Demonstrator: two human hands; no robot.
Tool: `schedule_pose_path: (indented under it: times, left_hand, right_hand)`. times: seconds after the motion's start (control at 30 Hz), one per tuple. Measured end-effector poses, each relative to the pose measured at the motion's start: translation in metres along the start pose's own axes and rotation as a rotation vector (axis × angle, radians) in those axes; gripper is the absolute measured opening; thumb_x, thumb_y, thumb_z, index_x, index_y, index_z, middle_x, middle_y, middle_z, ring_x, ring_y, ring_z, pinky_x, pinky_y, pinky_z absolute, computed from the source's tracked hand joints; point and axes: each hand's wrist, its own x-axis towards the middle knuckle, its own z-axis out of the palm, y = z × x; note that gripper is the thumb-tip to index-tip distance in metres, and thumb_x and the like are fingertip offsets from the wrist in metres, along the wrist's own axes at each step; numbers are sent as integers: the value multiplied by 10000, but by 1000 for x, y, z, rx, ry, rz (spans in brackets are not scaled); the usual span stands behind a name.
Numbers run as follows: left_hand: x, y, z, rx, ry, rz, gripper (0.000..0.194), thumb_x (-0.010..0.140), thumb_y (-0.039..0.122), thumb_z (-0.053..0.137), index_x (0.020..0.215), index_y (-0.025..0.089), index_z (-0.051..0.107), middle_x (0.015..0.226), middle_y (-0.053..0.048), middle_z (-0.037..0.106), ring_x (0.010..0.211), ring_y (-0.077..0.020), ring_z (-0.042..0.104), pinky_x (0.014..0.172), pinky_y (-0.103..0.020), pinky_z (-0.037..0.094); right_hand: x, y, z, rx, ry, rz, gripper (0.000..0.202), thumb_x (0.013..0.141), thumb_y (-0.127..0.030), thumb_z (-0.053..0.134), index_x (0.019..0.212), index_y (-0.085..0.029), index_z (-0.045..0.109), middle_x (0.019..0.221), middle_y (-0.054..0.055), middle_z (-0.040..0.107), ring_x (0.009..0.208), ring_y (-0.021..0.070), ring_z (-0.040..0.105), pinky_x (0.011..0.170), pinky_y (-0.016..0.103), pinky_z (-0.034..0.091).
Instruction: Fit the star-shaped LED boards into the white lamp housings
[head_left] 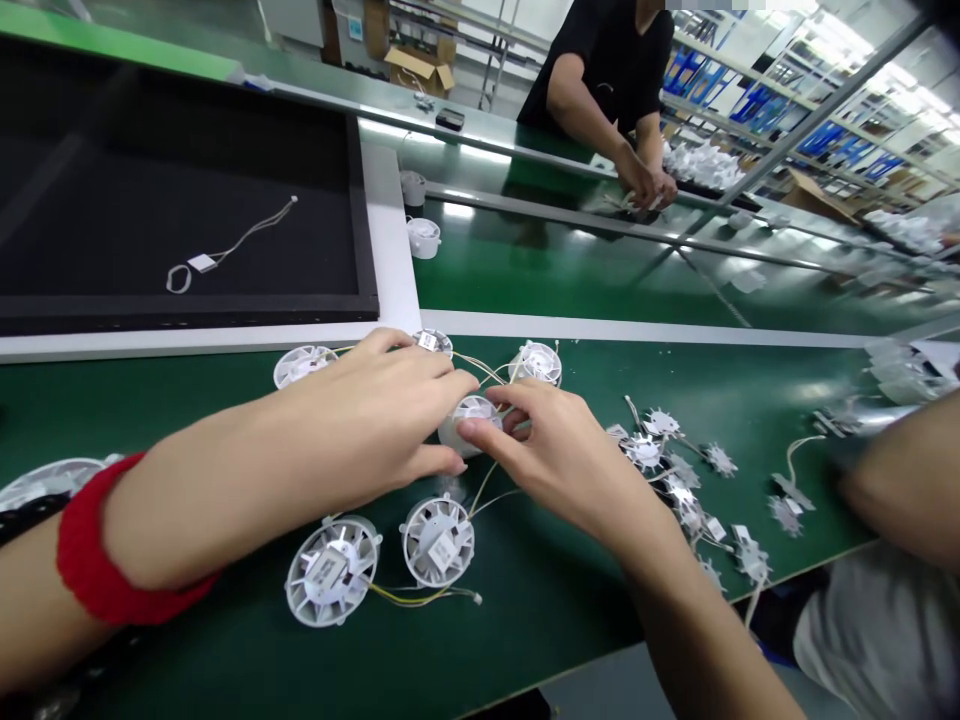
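A round white housing (pixel 472 408) sits on the green table between my two hands, partly covered by fingers. My left hand (pixel 397 400) reaches over its left side, fingers curved and thumb apart, touching or nearly touching it. Around its right side, my right hand (pixel 536 430) has thumb and fingers closed on the housing. Other round white parts with wires lie near: one (pixel 332 572) and another (pixel 439 542) in front, one (pixel 536 363) behind at right, one (pixel 302 366) behind my left wrist, and one (pixel 433 343) beyond my left fingers.
Small star-shaped parts with wires (pixel 681 490) lie heaped at the right. A black tray (pixel 180 180) holds a wired piece at the far left. White cups (pixel 424 238) stand on the belt. Across it, a person (pixel 607 90) handles small parts. Another person's arm (pixel 907 480) is at the right edge.
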Motion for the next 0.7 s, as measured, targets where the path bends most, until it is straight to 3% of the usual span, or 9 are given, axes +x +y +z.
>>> schedule_pose_path:
  times: [0.07, 0.17, 0.27, 0.4, 0.53, 0.7]
  left_hand:
    - [3, 6, 6, 60, -17, 22, 396, 878, 450, 845, 1105, 151, 720, 1029, -88, 751, 1060, -371, 694, 1027, -540, 476]
    - [8, 12, 15, 121, -45, 33, 411, 930, 475, 787, 1142, 131, 709, 1071, -102, 749, 1068, -373, 698, 1038, -546, 472]
    - [11, 17, 20, 121, -98, 35, 349, 1007, 429, 694, 1206, 142, 686, 1158, -94, 748, 1120, -353, 697, 1084, -539, 453]
    - [14, 19, 20, 146, -120, 36, 299, 1025, 401, 637, 1158, 139, 690, 1103, -82, 757, 1043, -340, 715, 1075, -552, 457]
    - [13, 16, 23, 162, -33, 66, 308, 985, 404, 661, 1120, 131, 712, 1057, -102, 764, 1022, -364, 711, 976, -559, 514]
    - [8, 4, 32, 139, 118, 234, 275, 991, 352, 547, 1039, 163, 743, 1064, -162, 772, 982, -406, 708, 950, -637, 530]
  right_hand:
    - [-1, 5, 0, 45, -37, -60, 336, 1067, -364, 508, 866, -189, 712, 819, 44, 706, 748, 182, 621, 682, 310, 416]
    - [-6, 14, -3, 108, -59, -91, 324, 1052, -216, 462, 841, -201, 707, 788, 20, 736, 686, 153, 617, 664, 293, 403]
    - [-11, 20, -2, 106, -31, -29, 265, 1026, -211, 527, 863, -206, 736, 767, 12, 751, 643, 148, 601, 646, 286, 396]
    - [-15, 27, 2, -15, -19, 49, 234, 1018, -251, 576, 868, -207, 750, 705, 10, 724, 606, 157, 548, 610, 293, 341]
    - [-14, 31, 5, -31, -44, 75, 236, 1029, -260, 552, 908, -211, 749, 776, 19, 752, 651, 164, 578, 624, 295, 333]
    - [-14, 28, 9, 38, -29, 52, 261, 1038, -268, 540, 895, -218, 753, 794, 9, 755, 671, 164, 601, 639, 298, 360]
